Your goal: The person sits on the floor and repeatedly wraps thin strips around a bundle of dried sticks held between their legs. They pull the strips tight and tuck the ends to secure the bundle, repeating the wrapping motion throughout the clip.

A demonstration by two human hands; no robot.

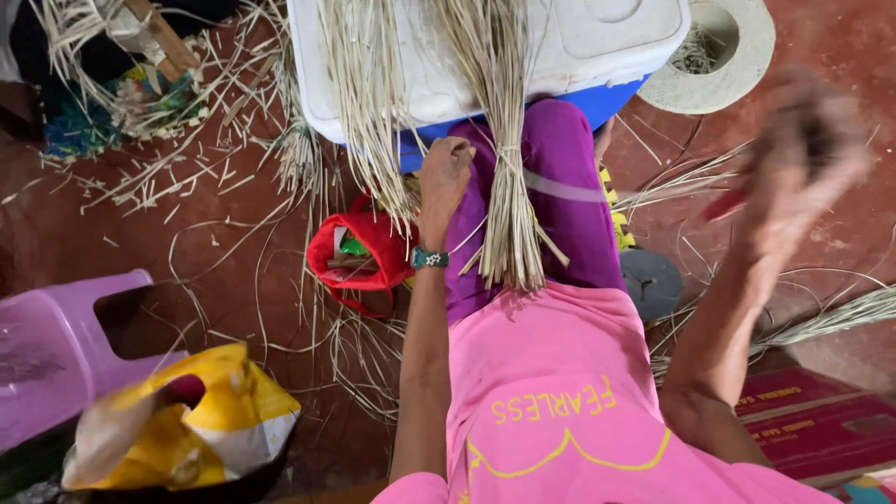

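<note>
My left hand [443, 173], with a watch on the wrist, is closed on a few pale straw strands beside my purple-clad thigh [560, 159]. A tied bundle of straw [509, 215] lies along that thigh, its top resting on a white-lidded blue cooler box [607, 47]. A second, looser bundle [369, 103] hangs over the box's front edge. My right hand [803, 159] is raised at the right and blurred by motion, fingers curled around a small red thing [728, 205]. A blurred pale strand [569, 187] crosses my thigh.
A red bag [359, 252] sits on the floor left of my leg. A purple plastic stool [56, 345] and a yellow sack [187, 420] are at lower left. A woven hat [723, 47], a dark sandal [651, 280] and red cartons [812, 420] are on the right. Straw scraps [187, 177] litter the red floor.
</note>
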